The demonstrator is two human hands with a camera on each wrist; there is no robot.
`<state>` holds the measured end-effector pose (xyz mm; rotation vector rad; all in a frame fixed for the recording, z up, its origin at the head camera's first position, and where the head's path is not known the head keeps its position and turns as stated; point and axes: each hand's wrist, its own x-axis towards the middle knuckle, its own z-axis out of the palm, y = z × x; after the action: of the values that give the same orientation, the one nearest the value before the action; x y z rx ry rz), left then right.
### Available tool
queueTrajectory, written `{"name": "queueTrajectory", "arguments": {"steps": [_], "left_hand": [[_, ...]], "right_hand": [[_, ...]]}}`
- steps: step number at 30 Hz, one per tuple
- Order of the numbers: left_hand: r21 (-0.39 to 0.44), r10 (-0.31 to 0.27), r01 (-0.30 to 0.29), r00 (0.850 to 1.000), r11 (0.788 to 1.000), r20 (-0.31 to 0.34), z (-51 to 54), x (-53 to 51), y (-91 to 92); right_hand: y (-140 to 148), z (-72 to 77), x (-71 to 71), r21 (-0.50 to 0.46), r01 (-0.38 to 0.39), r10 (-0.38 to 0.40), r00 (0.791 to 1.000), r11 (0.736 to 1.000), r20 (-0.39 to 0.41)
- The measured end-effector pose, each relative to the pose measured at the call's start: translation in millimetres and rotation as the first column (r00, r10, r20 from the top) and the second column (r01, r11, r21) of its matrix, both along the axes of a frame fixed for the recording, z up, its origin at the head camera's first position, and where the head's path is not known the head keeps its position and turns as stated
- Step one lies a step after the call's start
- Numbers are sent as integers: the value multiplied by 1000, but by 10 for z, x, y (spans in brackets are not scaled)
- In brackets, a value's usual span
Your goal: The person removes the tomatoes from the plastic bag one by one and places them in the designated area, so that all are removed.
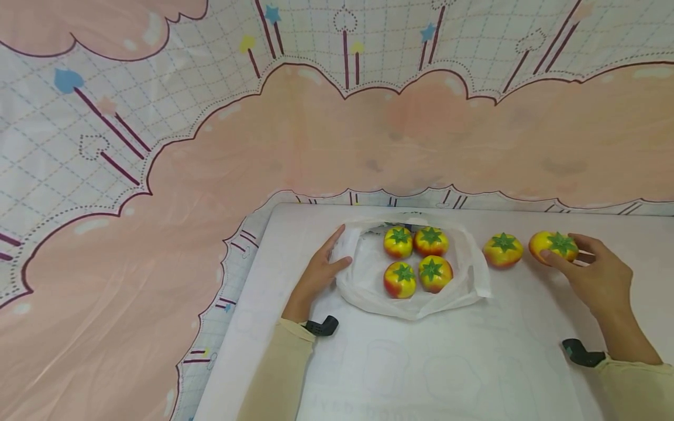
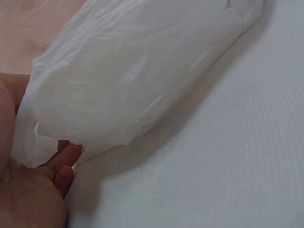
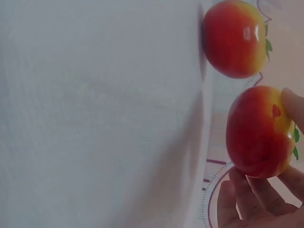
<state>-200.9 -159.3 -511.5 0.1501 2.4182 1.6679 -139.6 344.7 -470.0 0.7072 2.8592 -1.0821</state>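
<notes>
A white plastic bag point(image 1: 416, 307) lies with its mouth spread wide, and several yellow-red toy tomatoes point(image 1: 399, 279) with green star-shaped tops sit inside it. At the bag's left edge, my left hand point(image 1: 317, 273) holds the rim between thumb and fingers. The left wrist view shows the bag's side point(image 2: 118, 80) up close. My right hand point(image 1: 600, 275) grips another toy tomato point(image 1: 550, 244) from its right side, thumb in front. In the right wrist view this tomato point(image 3: 259, 133) appears lifted off the table. One more toy tomato point(image 1: 502, 251) rests between the bag and the held one.
The white table point(image 1: 421, 374) reaches back to a patterned peach-and-white sheet point(image 1: 395, 140), which also hangs along its left side. A black wrist strap piece point(image 1: 322, 326) shows at the left cuff and another point(image 1: 581, 354) at the right.
</notes>
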Motion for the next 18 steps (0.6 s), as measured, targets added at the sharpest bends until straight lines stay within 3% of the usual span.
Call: {"name": "queueTrajectory", "arguments": {"steps": [18], "left_hand": [[27,-2,2,1000,1000,8,-12,-13,-6]], "right_hand": [[72,-56,-18,16,-80,79,996,997,40]]}}
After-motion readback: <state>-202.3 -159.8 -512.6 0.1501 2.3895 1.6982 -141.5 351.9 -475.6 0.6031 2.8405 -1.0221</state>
